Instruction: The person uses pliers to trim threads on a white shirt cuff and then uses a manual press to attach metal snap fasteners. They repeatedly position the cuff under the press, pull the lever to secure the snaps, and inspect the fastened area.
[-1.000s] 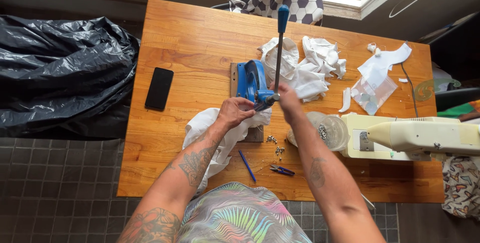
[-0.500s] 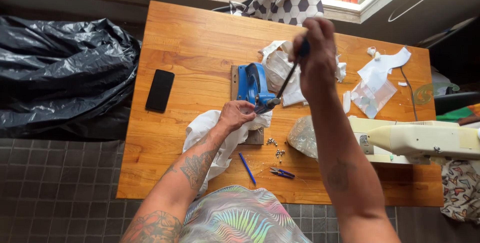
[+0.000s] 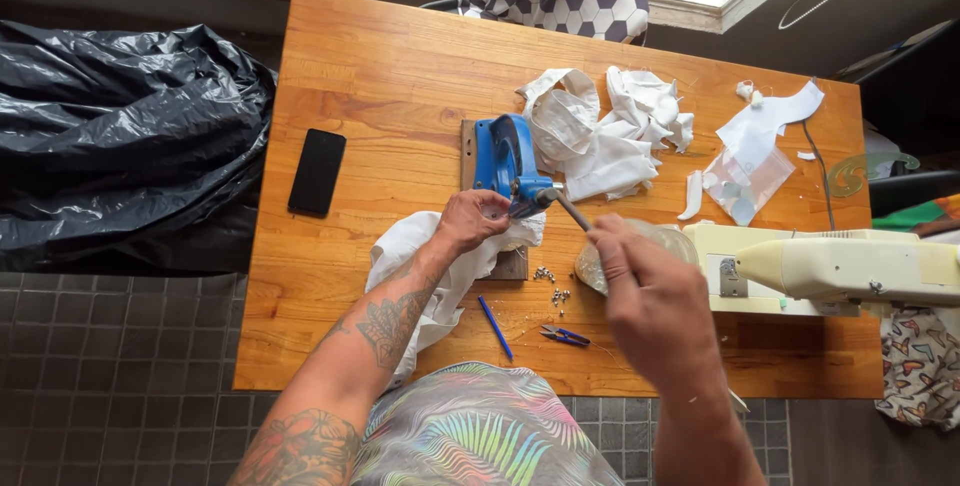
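A blue hand press [image 3: 505, 161] stands on a small board in the middle of the wooden table [image 3: 400, 76]. My left hand [image 3: 472, 221] holds white fabric [image 3: 420, 251] under the press head. My right hand [image 3: 650, 296] grips the press lever [image 3: 570, 209] and has it pulled down toward me. Several small metal snaps [image 3: 550, 286] lie loose on the table just in front of the press.
A black phone [image 3: 317, 172] lies at the left. White fabric pieces [image 3: 600, 126] and a clear bag [image 3: 750, 171] are behind the press. A white sewing machine [image 3: 830, 266] sits at the right. A blue pen [image 3: 494, 327] and small snips [image 3: 566, 335] lie near me. Black plastic bag [image 3: 110, 136] on the floor.
My right hand has swung the lever from upright down toward me. My left hand has stayed on the fabric at the press.
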